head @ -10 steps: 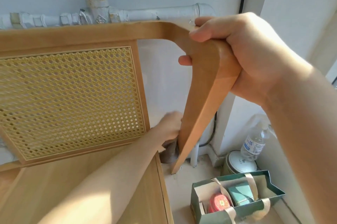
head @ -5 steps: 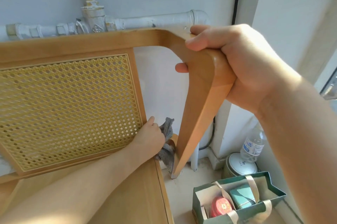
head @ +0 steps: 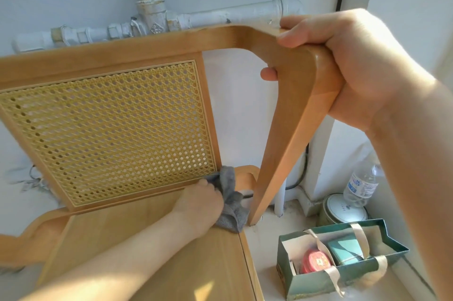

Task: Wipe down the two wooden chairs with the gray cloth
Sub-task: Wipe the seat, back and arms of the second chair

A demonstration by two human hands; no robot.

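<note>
1. Wooden chair (head: 122, 55) fills the left and centre. Its cane back panel (head: 107, 134) faces the camera, with a painted pipe and valve (head: 149, 6) on the wall behind the top rail.
2. Left hand (head: 199, 204) is at the seat's rear right corner, fingers curled round the gray cloth (head: 229, 200). The cloth is bunched, touching the panel's lower right corner and the seat edge, just beside the arm post.
3. Vs 0.5 s ago: the left hand is lower on the seat and the cloth hangs over the seat corner. At 1.0 s ago the cloth was mostly hidden by the hand.
4. Right hand (head: 343, 67): grip unchanged, fingers wrapped round the bend of the armrest (head: 291, 117).
5. Floor, right:
   - Water bottle (head: 360, 183): blue-white label, text unreadable.
   - White-lidded tin (head: 343, 210): marks illegible.
   - Green gift bag (head: 318, 283): holds a red round tin (head: 316, 261) and a teal box (head: 343, 249).
</note>
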